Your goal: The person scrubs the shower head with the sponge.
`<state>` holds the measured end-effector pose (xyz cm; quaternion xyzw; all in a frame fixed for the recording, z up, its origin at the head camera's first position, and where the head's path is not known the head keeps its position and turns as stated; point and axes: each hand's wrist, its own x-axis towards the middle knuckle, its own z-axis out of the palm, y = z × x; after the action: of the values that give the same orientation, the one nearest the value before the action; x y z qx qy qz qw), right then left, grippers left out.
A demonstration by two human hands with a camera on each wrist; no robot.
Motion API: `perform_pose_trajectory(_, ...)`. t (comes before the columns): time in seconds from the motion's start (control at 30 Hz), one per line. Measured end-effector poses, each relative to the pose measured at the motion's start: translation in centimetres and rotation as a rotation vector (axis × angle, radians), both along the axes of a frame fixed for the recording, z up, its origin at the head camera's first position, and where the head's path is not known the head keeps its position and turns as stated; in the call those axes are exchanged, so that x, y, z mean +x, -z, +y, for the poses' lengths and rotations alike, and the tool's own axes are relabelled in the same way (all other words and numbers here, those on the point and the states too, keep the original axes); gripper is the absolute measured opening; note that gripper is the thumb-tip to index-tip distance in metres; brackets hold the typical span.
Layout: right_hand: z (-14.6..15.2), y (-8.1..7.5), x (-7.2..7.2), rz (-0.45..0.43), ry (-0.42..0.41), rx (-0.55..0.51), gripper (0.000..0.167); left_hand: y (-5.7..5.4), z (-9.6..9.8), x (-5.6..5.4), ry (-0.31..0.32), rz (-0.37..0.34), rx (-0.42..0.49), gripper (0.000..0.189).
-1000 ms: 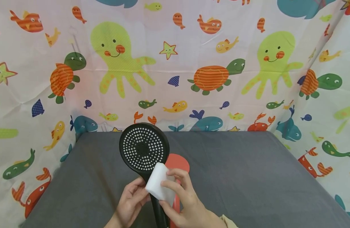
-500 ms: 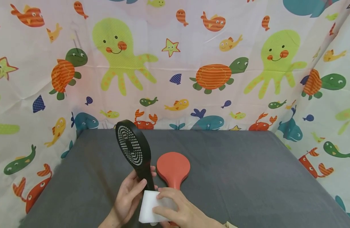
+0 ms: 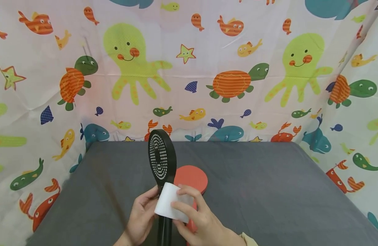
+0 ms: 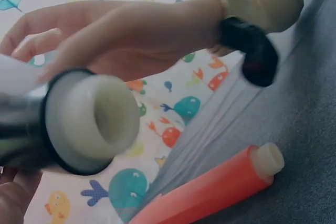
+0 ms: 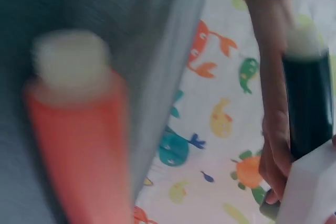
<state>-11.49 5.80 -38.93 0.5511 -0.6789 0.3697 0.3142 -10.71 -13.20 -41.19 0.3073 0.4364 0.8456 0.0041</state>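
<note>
In the head view my left hand (image 3: 141,215) holds a black shower head (image 3: 169,157) upright by its neck, the nozzle face turned toward the left. My right hand (image 3: 202,220) pinches a white sponge (image 3: 169,201) and presses it against the black handle just under the head. The sponge hides part of that handle and some left fingers. The handle's pale connector end (image 4: 105,116) fills the left wrist view's foreground. Behind the hands a red shower head (image 3: 192,178) lies on the grey table; its handle is partly covered by the right hand and sponge.
The grey cloth-covered table (image 3: 253,184) spreads out to both sides. A white curtain (image 3: 195,41) printed with sea animals hangs at the back and sides. The red handle (image 5: 84,156) is close to the right wrist camera.
The black shower head has turned, showing its face, then more of its side, and shifted right over the last half second. The sponge slid down the handle, then back up.
</note>
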Motion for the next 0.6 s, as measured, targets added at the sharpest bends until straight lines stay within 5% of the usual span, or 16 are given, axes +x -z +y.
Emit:
perform_pose_trajectory(0.33, 1.7, 1.8, 2.0, -0.042, -0.153, 0.334, 0.039, -1.4, -0.6, -0.1, 0.027, -0.094, -0.004, 0.038)
perform_pose_trajectory(0.47, 1.3, 1.5, 1.3, -0.003, -0.146, 0.268, 0.030, -1.2, -0.6, 0.1, 0.085, -0.134, -0.038, 0.037)
perform_pose_trajectory(0.6, 0.6, 0.7, -0.1, -0.053, -0.094, 0.101, 0.031, -0.9, -0.4, 0.4, 0.140, -0.177, -0.075, 0.035)
